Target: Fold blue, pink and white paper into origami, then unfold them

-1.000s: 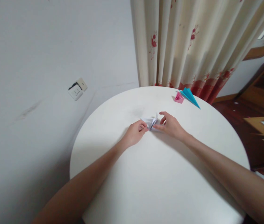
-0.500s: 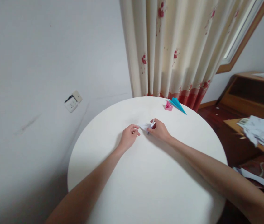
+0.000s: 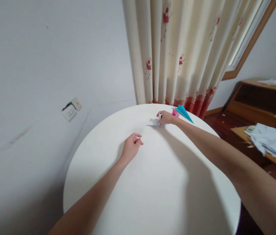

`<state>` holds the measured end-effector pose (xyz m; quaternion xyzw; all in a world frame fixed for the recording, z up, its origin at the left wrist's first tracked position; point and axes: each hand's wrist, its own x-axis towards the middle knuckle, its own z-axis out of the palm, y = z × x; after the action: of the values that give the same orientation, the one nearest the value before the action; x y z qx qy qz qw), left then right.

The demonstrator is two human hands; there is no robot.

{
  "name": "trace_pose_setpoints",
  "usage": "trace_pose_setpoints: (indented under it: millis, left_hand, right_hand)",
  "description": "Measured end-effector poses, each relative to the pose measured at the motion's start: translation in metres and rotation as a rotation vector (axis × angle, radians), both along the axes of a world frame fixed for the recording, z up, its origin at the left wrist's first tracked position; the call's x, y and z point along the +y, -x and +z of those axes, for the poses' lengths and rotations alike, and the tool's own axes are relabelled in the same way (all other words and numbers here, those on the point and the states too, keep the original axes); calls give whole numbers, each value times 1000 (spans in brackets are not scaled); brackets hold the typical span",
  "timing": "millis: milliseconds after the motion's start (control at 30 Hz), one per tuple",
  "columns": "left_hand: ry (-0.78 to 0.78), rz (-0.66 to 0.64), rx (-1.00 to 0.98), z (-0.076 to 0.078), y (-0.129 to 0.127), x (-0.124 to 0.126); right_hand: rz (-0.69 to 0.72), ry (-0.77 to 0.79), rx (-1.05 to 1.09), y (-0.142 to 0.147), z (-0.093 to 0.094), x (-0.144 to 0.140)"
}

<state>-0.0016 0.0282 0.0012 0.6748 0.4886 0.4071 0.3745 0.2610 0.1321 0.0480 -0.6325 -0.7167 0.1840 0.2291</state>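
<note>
My right hand (image 3: 166, 117) grips a small white origami figure (image 3: 154, 122) near the far side of the round white table (image 3: 138, 195). One thin point of the paper sticks out to the left; the fingers hide its right part. My left hand (image 3: 131, 147) rests nearer to me and to the left, fingers loosely bent and apart, holding nothing. Just beyond my right hand lies a pink origami piece (image 3: 175, 113), partly hidden by the hand. Beside it, a blue paper plane (image 3: 184, 113) points toward the lower right.
A cream curtain with red flowers (image 3: 172, 65) hangs behind the table. On the left wall is a socket (image 3: 69, 112). To the right, crumpled white papers (image 3: 272, 140) lie on a low wooden board, with a wooden cabinet (image 3: 257, 107) behind.
My right hand has carried the white origami figure away from me, toward the pink piece. The left hand stays near its place, now apart from the paper. The view has shifted slightly.
</note>
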Motion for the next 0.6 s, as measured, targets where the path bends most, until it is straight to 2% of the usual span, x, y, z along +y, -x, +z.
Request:
trace_pose_setpoints:
  millis: [167, 300, 433, 600]
  left_hand:
    - [8, 3, 15, -1, -1, 2]
    - [26, -3, 2, -3, -1, 4]
    - [29, -3, -4, -3, 0, 3]
    - [22, -26, -21, -3, -1, 3]
  right_hand:
    - [-24, 17, -31, -25, 2, 45]
    - [-21, 56, -37, -33, 6, 68]
    - [-15, 95, -28, -32, 13, 76]
    - [-21, 119, -7, -34, 30, 69]
